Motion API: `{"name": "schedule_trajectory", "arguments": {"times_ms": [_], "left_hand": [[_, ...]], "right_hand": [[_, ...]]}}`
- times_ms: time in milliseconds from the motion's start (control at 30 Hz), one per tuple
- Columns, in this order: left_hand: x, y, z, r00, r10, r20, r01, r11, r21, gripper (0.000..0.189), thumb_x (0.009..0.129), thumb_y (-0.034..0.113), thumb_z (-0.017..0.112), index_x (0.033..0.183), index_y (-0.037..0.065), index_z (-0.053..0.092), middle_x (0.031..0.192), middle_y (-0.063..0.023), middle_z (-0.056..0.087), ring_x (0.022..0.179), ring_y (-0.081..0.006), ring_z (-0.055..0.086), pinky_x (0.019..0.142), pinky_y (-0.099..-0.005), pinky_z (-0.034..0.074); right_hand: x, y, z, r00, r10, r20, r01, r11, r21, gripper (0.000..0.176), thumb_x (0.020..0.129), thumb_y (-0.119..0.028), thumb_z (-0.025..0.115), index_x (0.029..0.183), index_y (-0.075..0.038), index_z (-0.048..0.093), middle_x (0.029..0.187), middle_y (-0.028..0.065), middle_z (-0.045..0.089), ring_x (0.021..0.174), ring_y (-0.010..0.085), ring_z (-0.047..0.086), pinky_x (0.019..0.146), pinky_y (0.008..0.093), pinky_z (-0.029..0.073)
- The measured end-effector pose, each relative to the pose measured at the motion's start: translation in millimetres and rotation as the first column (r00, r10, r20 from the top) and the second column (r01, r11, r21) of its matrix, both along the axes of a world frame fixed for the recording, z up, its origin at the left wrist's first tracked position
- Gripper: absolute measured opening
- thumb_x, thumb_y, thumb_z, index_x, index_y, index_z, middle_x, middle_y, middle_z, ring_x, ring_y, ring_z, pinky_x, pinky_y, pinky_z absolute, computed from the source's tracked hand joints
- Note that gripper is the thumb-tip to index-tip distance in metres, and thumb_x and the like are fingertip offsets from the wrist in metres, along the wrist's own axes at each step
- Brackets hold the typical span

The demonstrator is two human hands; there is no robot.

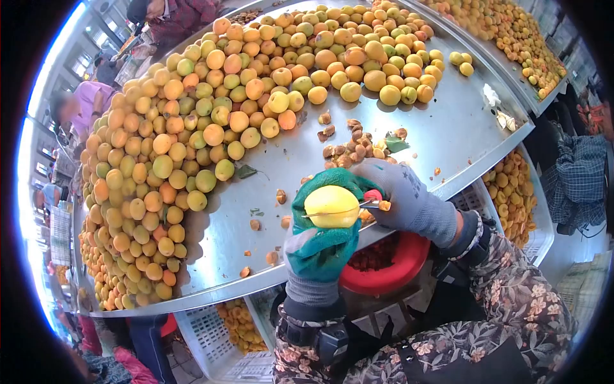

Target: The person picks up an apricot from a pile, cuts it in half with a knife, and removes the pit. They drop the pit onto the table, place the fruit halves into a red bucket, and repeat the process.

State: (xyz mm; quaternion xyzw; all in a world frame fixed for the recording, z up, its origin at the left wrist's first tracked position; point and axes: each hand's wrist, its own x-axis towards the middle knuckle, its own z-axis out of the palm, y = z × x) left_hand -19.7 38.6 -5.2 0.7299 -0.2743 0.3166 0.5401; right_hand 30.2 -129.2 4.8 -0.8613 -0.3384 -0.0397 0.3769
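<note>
My left hand (pixel 323 246), in a green and grey glove, holds a yellow apricot (pixel 330 206) just over the near edge of the metal table (pixel 441 128). My right hand (pixel 400 195), in a grey glove, grips a small knife (pixel 373 201) with a red handle. Its blade is sunk into the apricot's right side along a cut line. A large heap of yellow and orange apricots (pixel 211 121) covers the far and left parts of the table. A small pile of brown pits (pixel 355 146) lies just beyond my hands.
A red bowl (pixel 393 269) with dark pits sits under the table edge below my hands. White crates (pixel 240 333) of apricot halves stand beneath the table, one more crate (pixel 511 192) to the right. A second table of fruit (pixel 511 35) is far right. Other people (pixel 83 105) work at the left.
</note>
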Motion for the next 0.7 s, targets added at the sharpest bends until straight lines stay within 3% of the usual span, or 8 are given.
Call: {"name": "schedule_trajectory", "arguments": {"times_ms": [100, 200, 233, 300, 367, 433, 600, 700], "left_hand": [[-10, -7, 28, 0.927, -0.122, -0.355, 0.033, 0.968, -0.248, 0.046, 0.075, 0.002, 0.062, 0.119, -0.001, 0.05, 0.109, -0.0174, 0.058, 0.089, -0.0219, 0.061, 0.08, -0.032, 0.05], [-11, 3, 33, 0.596, -0.706, -0.383, 0.065, 0.517, -0.853, 0.041, 0.079, 0.003, 0.06, 0.118, -0.001, 0.05, 0.109, -0.0198, 0.058, 0.087, -0.0195, 0.061, 0.071, -0.0288, 0.052], [-11, -1, 18, 0.59, -0.707, -0.39, 0.059, 0.52, -0.852, 0.041, 0.079, 0.003, 0.06, 0.118, -0.001, 0.05, 0.109, -0.0198, 0.058, 0.087, -0.0195, 0.061, 0.071, -0.0288, 0.052], [-13, -14, 1, 0.938, -0.019, -0.346, -0.064, 0.971, -0.228, 0.043, 0.077, 0.004, 0.061, 0.118, -0.001, 0.049, 0.109, -0.0183, 0.058, 0.083, -0.0179, 0.061, 0.065, -0.0257, 0.052], [-11, -5, 8, 0.856, -0.289, -0.429, 0.048, 0.871, -0.489, 0.048, 0.075, 0.001, 0.062, 0.12, -0.001, 0.048, 0.112, -0.017, 0.057, 0.087, -0.0185, 0.061, 0.07, -0.0263, 0.051], [-6, 0, 29, 0.56, -0.767, -0.314, 0.085, 0.43, -0.899, 0.058, 0.069, -0.006, 0.064, 0.124, -0.002, 0.047, 0.118, -0.0144, 0.054, 0.094, -0.0195, 0.06, 0.078, -0.0276, 0.05], [-2, -23, 28, 0.877, -0.104, -0.469, -0.15, 0.868, -0.474, 0.059, 0.072, -0.006, 0.063, 0.127, -0.003, 0.042, 0.119, -0.0144, 0.053, 0.088, -0.0175, 0.061, 0.075, -0.0274, 0.051], [-8, -18, 35, 0.777, -0.297, -0.555, -0.14, 0.778, -0.613, 0.05, 0.072, -0.007, 0.063, 0.12, 0.0, 0.049, 0.124, -0.0168, 0.049, 0.094, -0.0201, 0.06, 0.082, -0.031, 0.05]], "right_hand": [[-1, -5, 4, 1.0, -0.027, 0.016, 0.027, 1.0, 0.004, 0.031, 0.071, -0.008, 0.063, 0.1, -0.007, 0.053, 0.088, 0.0156, 0.056, 0.088, 0.035, 0.057, 0.072, 0.0422, 0.046], [-3, -4, 16, 0.996, -0.075, 0.057, 0.075, 0.997, 0.005, 0.032, 0.07, -0.007, 0.064, 0.099, -0.007, 0.052, 0.088, 0.0154, 0.055, 0.087, 0.0347, 0.057, 0.071, 0.0419, 0.046], [-7, -4, 17, 0.995, -0.079, 0.066, 0.08, 0.997, -0.01, 0.033, 0.069, -0.007, 0.064, 0.099, -0.006, 0.052, 0.088, 0.015, 0.055, 0.086, 0.0345, 0.057, 0.069, 0.042, 0.047], [-5, -2, 6, 0.996, -0.053, 0.069, 0.051, 0.998, 0.034, 0.033, 0.069, -0.007, 0.064, 0.1, -0.006, 0.051, 0.089, 0.0149, 0.055, 0.086, 0.0348, 0.057, 0.068, 0.0422, 0.047], [-3, -1, 4, 0.995, -0.024, 0.092, 0.017, 0.997, 0.077, 0.034, 0.068, -0.006, 0.064, 0.1, -0.006, 0.051, 0.089, 0.0148, 0.055, 0.085, 0.0351, 0.057, 0.068, 0.0424, 0.047], [-4, -4, 6, 0.99, -0.104, 0.091, 0.089, 0.984, 0.156, 0.034, 0.069, -0.006, 0.064, 0.1, -0.007, 0.051, 0.088, 0.0153, 0.055, 0.082, 0.0363, 0.058, 0.066, 0.0429, 0.048], [-11, -7, 17, 0.979, -0.183, 0.09, 0.187, 0.982, -0.032, 0.025, 0.073, -0.006, 0.059, 0.097, -0.007, 0.05, 0.084, 0.0156, 0.055, 0.079, 0.0366, 0.057, 0.064, 0.0443, 0.047], [-11, -5, 14, 0.976, -0.196, 0.092, 0.204, 0.975, -0.085, 0.021, 0.076, -0.008, 0.056, 0.095, -0.007, 0.049, 0.084, 0.0154, 0.055, 0.079, 0.0357, 0.057, 0.063, 0.0441, 0.047]]}}
